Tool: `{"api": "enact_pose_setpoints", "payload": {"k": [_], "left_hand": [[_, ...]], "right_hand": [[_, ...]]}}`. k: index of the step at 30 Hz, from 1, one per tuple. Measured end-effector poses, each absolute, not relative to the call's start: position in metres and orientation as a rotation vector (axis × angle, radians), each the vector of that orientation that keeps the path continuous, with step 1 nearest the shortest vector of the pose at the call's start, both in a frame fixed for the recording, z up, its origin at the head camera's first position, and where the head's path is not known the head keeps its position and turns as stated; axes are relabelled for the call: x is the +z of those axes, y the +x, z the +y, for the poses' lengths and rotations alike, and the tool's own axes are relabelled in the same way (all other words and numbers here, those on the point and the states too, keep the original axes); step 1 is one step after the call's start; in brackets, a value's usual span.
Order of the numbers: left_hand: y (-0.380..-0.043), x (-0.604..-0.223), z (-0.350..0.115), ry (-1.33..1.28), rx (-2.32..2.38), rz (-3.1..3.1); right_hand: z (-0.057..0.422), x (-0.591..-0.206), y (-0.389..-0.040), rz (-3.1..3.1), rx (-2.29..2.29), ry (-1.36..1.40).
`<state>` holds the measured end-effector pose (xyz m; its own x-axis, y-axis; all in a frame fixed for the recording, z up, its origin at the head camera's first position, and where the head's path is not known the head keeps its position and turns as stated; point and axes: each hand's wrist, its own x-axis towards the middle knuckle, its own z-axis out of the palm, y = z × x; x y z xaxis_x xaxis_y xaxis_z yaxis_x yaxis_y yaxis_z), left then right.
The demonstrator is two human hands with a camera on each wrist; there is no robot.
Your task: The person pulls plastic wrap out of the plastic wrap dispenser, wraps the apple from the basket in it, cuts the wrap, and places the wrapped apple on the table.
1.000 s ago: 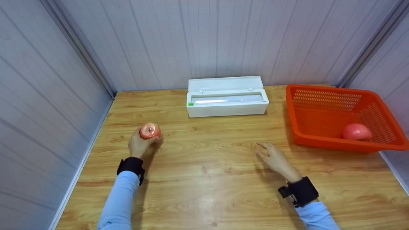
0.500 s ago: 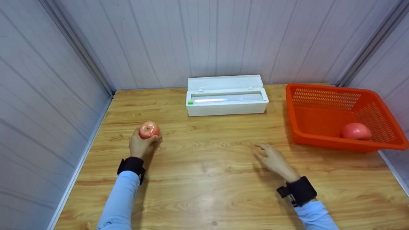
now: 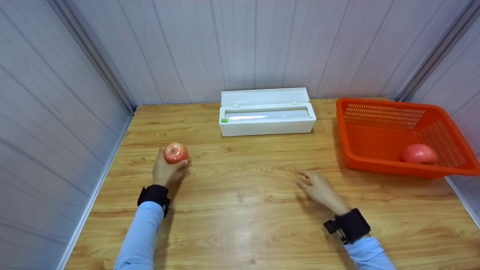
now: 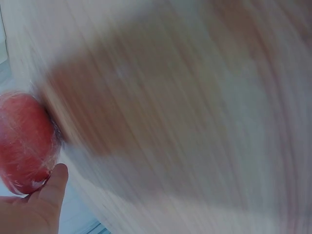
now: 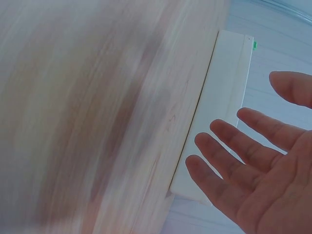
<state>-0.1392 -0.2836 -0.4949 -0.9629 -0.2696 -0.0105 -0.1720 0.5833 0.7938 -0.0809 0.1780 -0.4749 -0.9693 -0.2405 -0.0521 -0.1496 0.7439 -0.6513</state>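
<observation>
At the left of the head view, my left hand [image 3: 164, 169] holds a red apple [image 3: 176, 153] from its near side, thumb along its right. The stem end faces up. In the left wrist view, clear, wrinkled plastic film covers the apple [image 4: 25, 141], and the thumb [image 4: 57, 180] lies against its edge. Whether the apple touches the table cannot be told. My right hand [image 3: 320, 190] hovers at centre right, holding nothing. The right wrist view shows that hand's fingers [image 5: 241, 146] spread and nearly straight, palm visible.
A white cling film dispenser [image 3: 268, 127] with its lid raised stands at the back of the wooden table [image 3: 240, 225]. An orange basket [image 3: 397, 170] at the right contains another red, apple-like fruit [image 3: 420, 153]. Panel walls [image 3: 262, 45] enclose the back and sides.
My right hand has drifted slightly left. The left hand keeps its hold on the apple, which has tilted very slightly. The view has shifted a little.
</observation>
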Motion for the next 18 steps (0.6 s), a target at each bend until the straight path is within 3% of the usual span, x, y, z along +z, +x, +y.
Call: {"api": "enact_pose_setpoints", "payload": {"k": [18], "left_hand": [[-0.119, -0.472, -0.261, 0.232, -1.175, -2.62]], "right_hand": [[0.189, -0.473, -0.076, 2.812, -1.038, -0.276]]}}
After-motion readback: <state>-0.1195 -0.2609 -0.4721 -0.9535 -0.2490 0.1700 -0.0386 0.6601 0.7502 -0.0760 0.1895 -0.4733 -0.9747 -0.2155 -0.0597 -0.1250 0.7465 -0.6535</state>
